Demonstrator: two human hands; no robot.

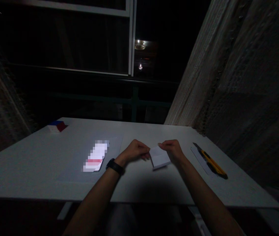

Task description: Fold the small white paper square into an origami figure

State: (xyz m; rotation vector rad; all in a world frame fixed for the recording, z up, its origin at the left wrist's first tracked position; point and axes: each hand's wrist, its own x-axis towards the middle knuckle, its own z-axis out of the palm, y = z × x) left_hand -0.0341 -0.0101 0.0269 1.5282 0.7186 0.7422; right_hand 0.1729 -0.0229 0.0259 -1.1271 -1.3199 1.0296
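A small folded piece of white paper (159,158) is held between my two hands, a little above the white table (139,186). My left hand (136,151), with a black watch on its wrist, pinches the paper's upper left corner. At the upper right edge, my right hand (172,148) grips it between thumb and fingers. A crease or fold line runs across the paper, and its near edge looks turned down. Its shadow falls on the tabletop below.
Left of my hands a lit phone (96,155) lies on a white sheet (68,173). A yellow and black utility knife (210,160) rests on the right beside a paper strip (199,159). A blue, red and white block (57,126) sits at the far left. Curtains (191,65) flank the table.
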